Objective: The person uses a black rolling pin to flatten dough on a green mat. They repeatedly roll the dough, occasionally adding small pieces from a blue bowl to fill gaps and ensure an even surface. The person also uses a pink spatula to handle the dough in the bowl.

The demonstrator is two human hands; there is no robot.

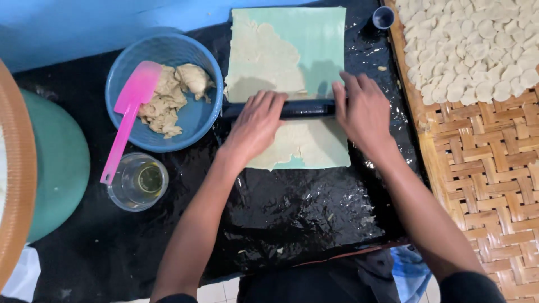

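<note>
A thin sheet of pale dough (264,62) lies spread on a light green mat (317,42) over black plastic sheeting (292,207). Across the mat's middle lies a black rolling pin (303,108). My left hand (255,123) presses flat on the pin's left part, fingers spread. My right hand (362,109) presses on its right end. Both palms rest on the pin rather than curl around it.
A blue bowl (196,120) at left holds lumps of dough (171,95) and a pink spatula (126,118). A glass cup of oil (137,182) stands below it. A woven bamboo tray (483,168) at right carries several cut dough rounds (471,45). A small blue cup (383,17) stands near the mat's top right.
</note>
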